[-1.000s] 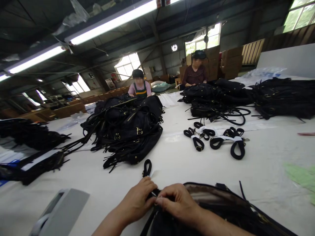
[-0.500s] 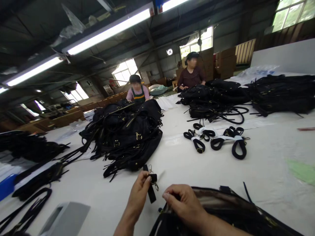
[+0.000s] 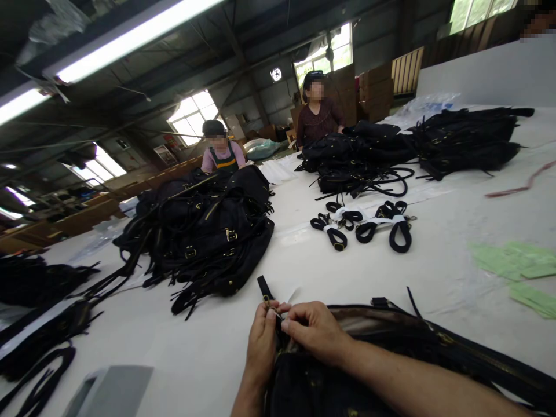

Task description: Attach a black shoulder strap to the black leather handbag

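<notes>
My left hand (image 3: 260,339) is closed on a short black strap (image 3: 263,286) with brass-coloured metal hardware, whose free end sticks up above the fingers. Close beside it, my right hand (image 3: 319,333) makes a pinch near the strap's hardware. What lies between its fingertips is too small to make out. Beneath both hands is a black bag (image 3: 382,347) with a brownish lining and brass-coloured zips, at the lower right. A thin pale tag or strip (image 3: 292,295) shows just behind the fingers.
A heap of black bags (image 3: 208,231) stands ahead to the left on the white table (image 3: 304,266), with further black bags (image 3: 360,150) at the back. Bundled black straps (image 3: 362,223), green sheets (image 3: 516,260) and a grey box (image 3: 115,391) lie around. Two people (image 3: 321,113) are across the table.
My left hand has moved right with the strap, bringing it against my right hand at the bag's corner. The view has turned slightly right, and more green sheets show.
</notes>
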The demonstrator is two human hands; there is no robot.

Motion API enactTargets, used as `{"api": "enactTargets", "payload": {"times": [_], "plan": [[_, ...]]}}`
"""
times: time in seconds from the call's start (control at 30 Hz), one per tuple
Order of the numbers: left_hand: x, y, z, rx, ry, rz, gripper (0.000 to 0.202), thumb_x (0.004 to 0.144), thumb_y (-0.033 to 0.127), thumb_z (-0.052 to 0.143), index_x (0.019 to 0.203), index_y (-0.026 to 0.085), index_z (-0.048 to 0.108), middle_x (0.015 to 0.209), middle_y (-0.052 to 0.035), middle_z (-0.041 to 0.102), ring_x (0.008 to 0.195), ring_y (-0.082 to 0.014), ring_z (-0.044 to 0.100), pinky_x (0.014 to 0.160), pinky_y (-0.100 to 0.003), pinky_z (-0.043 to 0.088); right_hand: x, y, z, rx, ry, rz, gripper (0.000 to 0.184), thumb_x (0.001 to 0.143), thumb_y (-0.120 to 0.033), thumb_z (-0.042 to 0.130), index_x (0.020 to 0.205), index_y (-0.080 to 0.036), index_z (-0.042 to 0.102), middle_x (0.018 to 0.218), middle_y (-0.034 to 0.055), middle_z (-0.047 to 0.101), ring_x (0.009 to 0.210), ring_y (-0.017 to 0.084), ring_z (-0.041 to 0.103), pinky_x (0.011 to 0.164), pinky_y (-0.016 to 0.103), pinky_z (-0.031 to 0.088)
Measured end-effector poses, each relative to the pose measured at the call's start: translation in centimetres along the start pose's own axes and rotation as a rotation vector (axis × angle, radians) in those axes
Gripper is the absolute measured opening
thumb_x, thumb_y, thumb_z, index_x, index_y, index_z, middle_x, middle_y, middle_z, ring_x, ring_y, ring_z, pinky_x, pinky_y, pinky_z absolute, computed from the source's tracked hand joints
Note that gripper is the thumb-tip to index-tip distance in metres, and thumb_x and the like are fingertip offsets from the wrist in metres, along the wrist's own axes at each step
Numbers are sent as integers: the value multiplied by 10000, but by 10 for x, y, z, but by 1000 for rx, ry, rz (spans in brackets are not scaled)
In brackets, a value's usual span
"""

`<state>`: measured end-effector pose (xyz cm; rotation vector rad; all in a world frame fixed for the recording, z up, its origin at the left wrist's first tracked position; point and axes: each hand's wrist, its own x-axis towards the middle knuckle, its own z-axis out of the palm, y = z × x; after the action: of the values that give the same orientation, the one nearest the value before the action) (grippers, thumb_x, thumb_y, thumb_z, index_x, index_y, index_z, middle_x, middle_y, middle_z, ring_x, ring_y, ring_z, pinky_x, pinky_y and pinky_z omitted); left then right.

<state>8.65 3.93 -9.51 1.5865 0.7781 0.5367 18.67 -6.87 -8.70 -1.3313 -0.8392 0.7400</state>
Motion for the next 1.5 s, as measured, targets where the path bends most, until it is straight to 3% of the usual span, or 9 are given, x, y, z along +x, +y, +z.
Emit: {"api": "enactTargets", "payload": {"times": [0.1, 0.27, 0.33, 0.4, 0.5, 0.57, 0.8, 1.07, 1.5], "plan": [[3, 0, -2, 63, 92, 45, 421, 737, 557, 616, 861, 157, 656, 916, -99, 698, 911, -263, 640, 862, -402, 497, 2, 2, 0, 9, -11, 53, 213, 749, -286, 573, 579, -160, 603, 540, -8, 573, 542, 122, 527, 540, 207, 385], [-1, 15, -29, 217, 618, 285, 390, 761, 461, 611, 1043, 195, 658, 1127, -83, 614, 1143, -265, 510, 1069, -431, 319, -1, 3, 1, -12, -31, 75, 207, 752, -304, 578, 647, -143, 654, 555, 0, 593, 523, 117, 515, 501, 206, 357], [-3, 20, -35, 280, 706, 390, 355, 780, 442, 590, 1043, 212, 655, 1136, -70, 589, 1143, -247, 494, 1077, -411, 308, -3, 1, 1, -31, -35, 51, 202, 753, -302, 587, 672, -140, 677, 576, 2, 607, 545, 115, 521, 524, 206, 368], [-3, 19, -32, 327, 615, 417, 301, 756, 434, 611, 949, 216, 691, 1065, -69, 619, 1064, -246, 541, 1022, -410, 379, -5, -1, 1, -36, -20, 17, 211, 760, -308, 589, 669, -140, 678, 577, 1, 602, 548, 112, 511, 535, 208, 370], [-3, 10, -15, 320, 313, 335, 235, 683, 428, 658, 772, 223, 729, 884, -59, 686, 888, -244, 624, 860, -384, 499, -4, -3, 1, 37, 40, -46, 249, 784, -343, 576, 665, -140, 659, 595, 4, 593, 567, 116, 503, 565, 217, 392], [-2, 3, -4, 285, 185, 268, 230, 671, 429, 660, 749, 227, 737, 838, -51, 704, 846, -236, 644, 823, -366, 522, -3, -3, 0, 65, 62, -58, 252, 793, -349, 567, 682, -143, 659, 615, 6, 599, 586, 120, 510, 585, 220, 405], [-1, -3, 2, 83, 222, 55, 371, 684, 443, 675, 935, 172, 710, 958, -84, 726, 923, -237, 660, 869, -375, 533, 2, 2, -1, -117, 8, 104, 237, 761, -305, 558, 615, -143, 649, 516, -16, 541, 492, 93, 434, 481, 206, 304], [-4, 2, 5, -94, 214, 35, 391, 670, 469, 725, 908, 159, 697, 972, -78, 723, 853, -203, 666, 795, -323, 557, 5, 7, -1, -149, 30, 206, 235, 735, -305, 561, 585, -143, 641, 489, -2, 565, 453, 94, 443, 437, 196, 285], [-9, 16, 3, -48, 112, 31, 307, 556, 387, 801, 811, 218, 774, 999, -80, 740, 1066, -290, 628, 1044, -427, 442, 4, 10, -3, -94, 24, 176, 239, 734, -300, 538, 564, -149, 610, 482, -11, 552, 457, 95, 462, 448, 193, 317]]}}
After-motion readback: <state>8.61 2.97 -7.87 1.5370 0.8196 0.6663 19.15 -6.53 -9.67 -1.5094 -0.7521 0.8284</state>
